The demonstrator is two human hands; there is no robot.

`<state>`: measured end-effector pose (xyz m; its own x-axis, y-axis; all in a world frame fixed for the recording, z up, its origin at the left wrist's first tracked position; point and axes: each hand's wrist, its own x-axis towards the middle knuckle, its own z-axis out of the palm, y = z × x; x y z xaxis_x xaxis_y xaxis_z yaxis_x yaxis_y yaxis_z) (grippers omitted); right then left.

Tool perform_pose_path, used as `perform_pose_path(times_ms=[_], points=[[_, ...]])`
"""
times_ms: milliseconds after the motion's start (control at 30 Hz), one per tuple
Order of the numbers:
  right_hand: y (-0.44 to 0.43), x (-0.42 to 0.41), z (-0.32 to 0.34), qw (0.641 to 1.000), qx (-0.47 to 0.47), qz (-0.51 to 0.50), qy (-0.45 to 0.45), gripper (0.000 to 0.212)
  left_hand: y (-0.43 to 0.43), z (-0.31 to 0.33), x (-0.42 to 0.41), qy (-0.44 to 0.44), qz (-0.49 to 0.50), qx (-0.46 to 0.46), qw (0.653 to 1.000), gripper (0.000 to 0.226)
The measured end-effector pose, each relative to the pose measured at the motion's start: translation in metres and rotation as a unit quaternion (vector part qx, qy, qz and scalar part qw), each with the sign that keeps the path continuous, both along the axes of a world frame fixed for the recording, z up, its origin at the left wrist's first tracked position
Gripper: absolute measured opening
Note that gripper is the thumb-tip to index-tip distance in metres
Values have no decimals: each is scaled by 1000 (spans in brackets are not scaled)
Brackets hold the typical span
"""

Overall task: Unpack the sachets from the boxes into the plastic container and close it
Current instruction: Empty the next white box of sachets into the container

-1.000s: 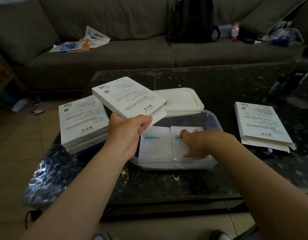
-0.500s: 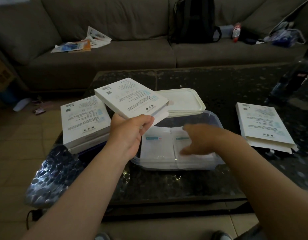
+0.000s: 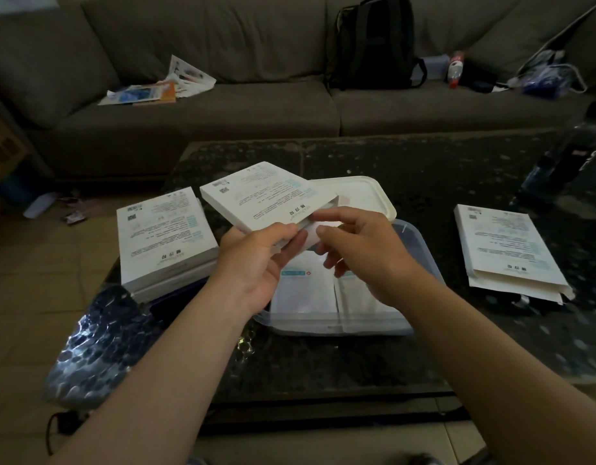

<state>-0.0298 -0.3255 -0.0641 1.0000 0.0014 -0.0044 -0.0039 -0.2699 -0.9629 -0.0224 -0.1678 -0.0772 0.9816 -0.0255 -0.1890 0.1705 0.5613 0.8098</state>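
Left fingers tight around box

Sachets lie in container, box stack left, single box right.

Dim, grainy light here; my white printed cardboard box shows brightest, pale glints speckle the crinkled clear bubble wrap, and the wide lens bows the grey fabric sofa.

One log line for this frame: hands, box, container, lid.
left hand holds box over container | right hand at box mouth, grip unclear | sachets inside | lid off
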Motion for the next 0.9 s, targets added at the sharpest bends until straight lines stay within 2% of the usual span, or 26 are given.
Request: perform_pose_path(times_ms=[67, 167, 233, 267, 333, 367, 400, 433, 467, 533, 600, 700, 900], points=[[0, 0, 3, 987, 135, 20, 82, 25, 1, 0, 0, -7, -4, 5, 1000, 56], [3, 0, 6, 926, 324, 52, 188, 25, 0, -1, -1, -26, -7, 38, 999, 52], [4, 0, 7, 908, 361, 67, 201, 26, -2, -1, -2, -39, -7, 58, 998, 52], [5, 0, 8, 915, 347, 82, 187, 27, -2, -1, -2, -44, -8, 60, 997, 52], [6, -1, 6, 958, 233, 104, 129, 36, -1, 0, -1, -41, -6, 46, 998, 52], [6, 0, 2, 985, 114, 99, 79, 40, -1, 1, 0, -36, -7, 32, 999, 52], [5, 2, -4, 996, -37, 86, 10, 44, 0, 1, 1, -32, -9, 19, 999, 53], [3, 5, -10, 976, -193, 69, -67, 43, 1, 1, 1, -32, -13, 12, 999, 55], [1, 8, -17, 938, -317, 56, -133, 39, 0, 0, 1, -32, -17, 12, 999, 55], [-2, 11, -23, 874, -435, 28, -214, 32, -1, 0, -1, -29, -23, 19, 999, 54], [-4, 12, -27, 845, -462, 7, -269, 28, -2, -1, -2, -26, -25, 26, 999, 53], [-3, 15, -30, 825, -462, -5, -326, 23, -2, 1, -2, -23, -20, 39, 999, 49], [-2, 15, -28, 838, -417, -2, -351, 19, -2, 2, -2, -11, -1, 63, 998, 50]])
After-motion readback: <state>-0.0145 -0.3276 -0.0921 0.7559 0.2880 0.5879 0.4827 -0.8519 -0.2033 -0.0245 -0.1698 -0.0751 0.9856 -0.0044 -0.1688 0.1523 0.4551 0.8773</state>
